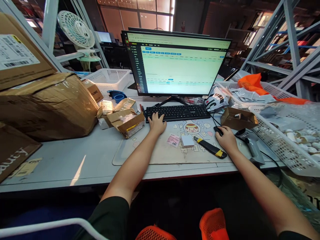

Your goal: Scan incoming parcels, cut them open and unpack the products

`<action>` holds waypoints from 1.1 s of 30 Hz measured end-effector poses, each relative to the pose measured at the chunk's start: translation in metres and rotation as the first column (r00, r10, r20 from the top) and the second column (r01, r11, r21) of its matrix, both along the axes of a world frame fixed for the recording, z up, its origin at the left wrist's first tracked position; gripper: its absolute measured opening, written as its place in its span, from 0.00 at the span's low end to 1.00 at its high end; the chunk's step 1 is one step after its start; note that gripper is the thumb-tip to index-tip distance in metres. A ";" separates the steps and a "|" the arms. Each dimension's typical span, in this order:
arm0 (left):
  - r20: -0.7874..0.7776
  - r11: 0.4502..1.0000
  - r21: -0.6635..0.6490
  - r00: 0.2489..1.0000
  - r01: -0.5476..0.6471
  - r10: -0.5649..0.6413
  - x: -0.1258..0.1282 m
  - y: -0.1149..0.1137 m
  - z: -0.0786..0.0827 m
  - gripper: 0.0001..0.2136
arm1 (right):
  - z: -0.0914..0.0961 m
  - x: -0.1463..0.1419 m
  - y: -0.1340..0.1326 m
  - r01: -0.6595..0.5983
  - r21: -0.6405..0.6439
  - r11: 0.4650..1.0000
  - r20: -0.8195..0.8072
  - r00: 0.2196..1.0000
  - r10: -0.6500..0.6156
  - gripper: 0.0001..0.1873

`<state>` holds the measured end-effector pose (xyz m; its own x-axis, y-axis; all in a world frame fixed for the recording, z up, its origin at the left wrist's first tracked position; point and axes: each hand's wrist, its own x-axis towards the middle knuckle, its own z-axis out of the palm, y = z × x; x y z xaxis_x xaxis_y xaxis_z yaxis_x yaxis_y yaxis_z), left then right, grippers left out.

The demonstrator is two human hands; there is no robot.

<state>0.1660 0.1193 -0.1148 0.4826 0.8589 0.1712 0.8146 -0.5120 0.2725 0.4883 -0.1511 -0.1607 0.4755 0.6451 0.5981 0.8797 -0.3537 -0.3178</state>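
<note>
While the left hand (157, 125) lies palm down with fingers spread over the left end of the black keyboard (183, 112), the right hand (227, 140) curls over the black mouse (218, 131), gripping it at the right side of the desk mat (153, 158). Can't tell if any key or button is pressed. Keyboard sits just in front of the monitor (180, 68), which is lit and shows a page with a dark side menu, text too small to read.

Between the forearms, on the mat: pink-and-white label (173, 140), small white box (187, 141) just beside it, then black-and-yellow utility knife (211, 147) lying at a slant, handle end near the right wrist. Barcode scanner (254, 150) right of that wrist. Small brown carton (238, 119) behind the scanner, near the white basket (287, 145) holding many small items.

Left side: carton with flaps up (131, 125) near the left hand, big taped carton (50, 106) farther left, pale fan (76, 29) up behind.
</note>
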 end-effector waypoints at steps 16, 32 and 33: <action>-0.012 1.000 0.017 1.000 0.002 -0.001 0.001 0.000 0.000 0.28 | 0.001 0.000 0.000 -0.005 -0.002 1.000 -0.010 1.000 0.005 0.23; 0.001 1.000 -0.006 1.000 0.003 -0.003 0.000 0.001 0.000 0.29 | 0.002 0.000 -0.002 -0.022 0.048 0.999 0.011 1.000 0.021 0.24; 0.002 1.000 -0.003 1.000 0.003 -0.003 0.000 0.001 -0.001 0.29 | 0.002 0.000 -0.002 -0.021 0.035 0.999 0.008 1.000 0.021 0.24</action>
<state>0.1664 0.1205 -0.1154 0.4846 0.8581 0.1698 0.8125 -0.5135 0.2759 0.4884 -0.1528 -0.1583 0.4573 0.6332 0.6245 0.8893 -0.3241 -0.3226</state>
